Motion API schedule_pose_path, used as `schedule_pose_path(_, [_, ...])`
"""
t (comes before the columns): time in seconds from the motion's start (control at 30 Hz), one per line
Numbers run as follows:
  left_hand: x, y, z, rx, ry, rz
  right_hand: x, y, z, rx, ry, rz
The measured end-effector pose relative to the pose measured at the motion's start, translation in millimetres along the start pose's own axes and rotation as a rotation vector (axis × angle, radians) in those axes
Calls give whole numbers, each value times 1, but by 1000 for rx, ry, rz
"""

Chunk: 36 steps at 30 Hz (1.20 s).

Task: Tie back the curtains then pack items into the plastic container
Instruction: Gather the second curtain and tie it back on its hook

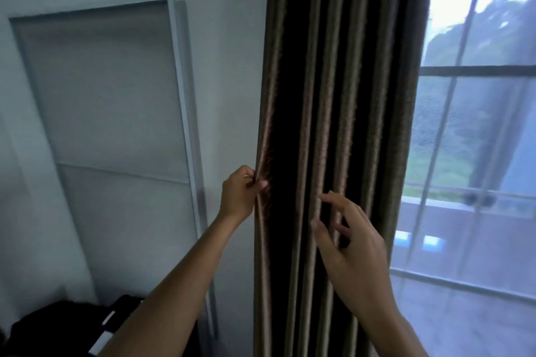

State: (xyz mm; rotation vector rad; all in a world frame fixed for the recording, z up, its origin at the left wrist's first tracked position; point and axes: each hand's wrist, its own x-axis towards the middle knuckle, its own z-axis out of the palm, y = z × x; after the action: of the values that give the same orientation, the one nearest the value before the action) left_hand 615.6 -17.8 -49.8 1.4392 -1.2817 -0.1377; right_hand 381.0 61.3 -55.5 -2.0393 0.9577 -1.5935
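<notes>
A dark brown curtain (333,95) hangs gathered in vertical pleats down the middle of the head view. My left hand (237,194) pinches its left edge between thumb and fingers at about mid height. In front of the middle pleats is my right hand (348,238), fingers spread and curled, fingertips touching or nearly touching the fabric, holding nothing. No tie-back and no plastic container are in view.
A white wall with a recessed panel or door (116,124) stands to the left. A sheer white curtain (470,182) covers the window and its railing on the right. A black bag (72,327) lies at the bottom left.
</notes>
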Motion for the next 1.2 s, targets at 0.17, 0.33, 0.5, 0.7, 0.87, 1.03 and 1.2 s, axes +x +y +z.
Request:
schedule_pose_path(0.17, [-10,5,-14,-150,-43,-34,13,-17,9,-25,-5,-9])
schedule_pose_path(0.33, [-11,10,-31,-324,-189,-185,61,-28,27,-27,-10,-52])
schedule_pose_path(0.5, [-11,24,-48,-594,-329,-422,123,-14,60,-182,26,-60])
schedule_pose_path(0.7, [-9,23,-54,-376,-228,-376,143,12,77,-228,160,-41])
schedule_pose_path(0.87, [-4,21,-56,-312,-196,-365,94,31,91,-137,74,-6])
schedule_pose_path(1.03, [-7,27,-55,-358,-258,-370,42,37,109,-103,44,-91])
schedule_pose_path(1.2, [-11,37,-50,-529,-386,-394,27,35,123,-108,12,-187])
